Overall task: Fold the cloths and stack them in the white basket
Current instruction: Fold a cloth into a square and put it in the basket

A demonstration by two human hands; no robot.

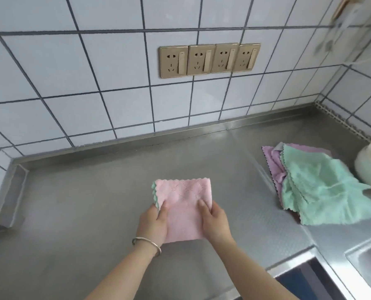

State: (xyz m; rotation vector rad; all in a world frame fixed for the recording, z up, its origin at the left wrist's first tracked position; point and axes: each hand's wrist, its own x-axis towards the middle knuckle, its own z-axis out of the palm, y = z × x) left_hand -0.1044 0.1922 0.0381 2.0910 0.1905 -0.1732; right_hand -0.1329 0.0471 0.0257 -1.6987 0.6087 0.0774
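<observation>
On the steel counter, left hand and right hand each grip the folded pink cloth; 1 unfolded pile lies well apart.

White basket cut off by right edge; only rounded rim visible. Lower layers of purple cloths hidden under green cloth; count indeterminate. Fingers of left hand and right hand partly concealed beneath pink cloth. Blurred object at top right, unidentifiable.
</observation>
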